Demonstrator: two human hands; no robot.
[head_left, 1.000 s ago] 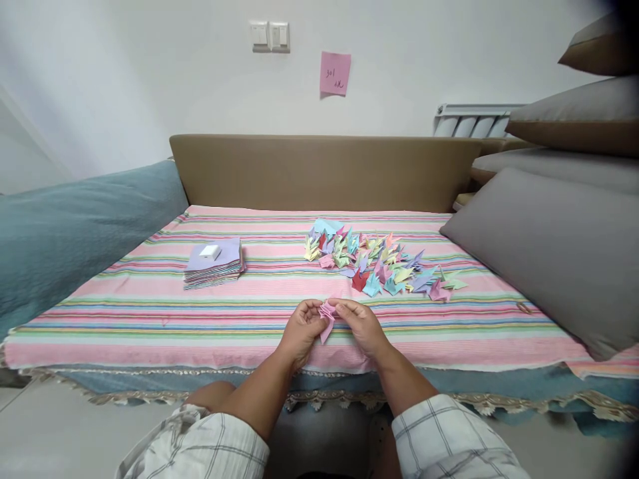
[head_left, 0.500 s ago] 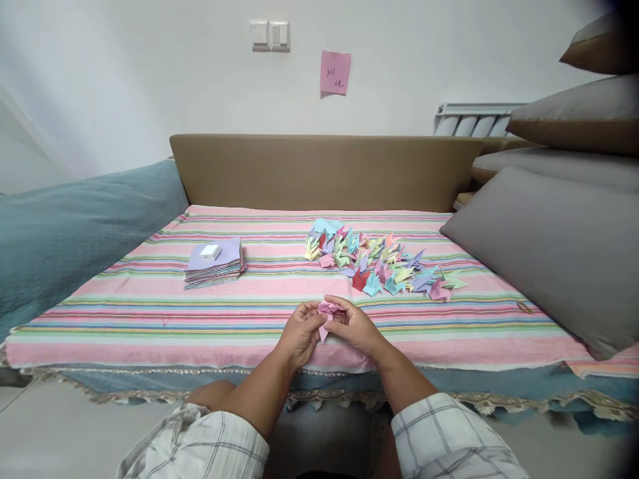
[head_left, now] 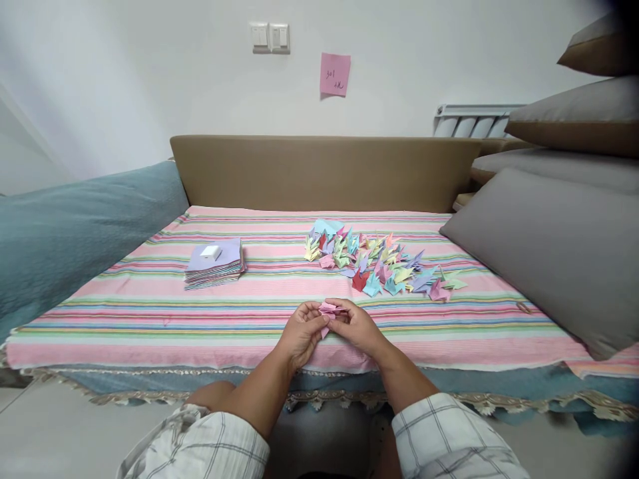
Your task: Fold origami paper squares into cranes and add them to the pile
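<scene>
A small piece of folded pink paper point(head_left: 329, 309) is held between both my hands, above the front part of the striped cloth. My left hand point(head_left: 302, 332) pinches it from the left, thumb on the near side. From the right, my right hand point(head_left: 356, 327) grips it, fingers curled over its far side. A pointed pink end sticks out below the thumbs; the fingers hide much of the rest. Beyond my hands lies a spread of folded paper cranes point(head_left: 383, 269) in many colours.
A stack of square paper point(head_left: 219, 271) with a small white block point(head_left: 210, 253) on top stands at the left. Grey cushions point(head_left: 539, 246) are piled at the right. The striped cloth point(head_left: 124, 319) covers the seat, and a brown backrest point(head_left: 319, 173) rises behind.
The pink paper has shifted slightly between my fingers, and its lower point shows less now. My right fingers have dipped a little; both hands keep their hold.
</scene>
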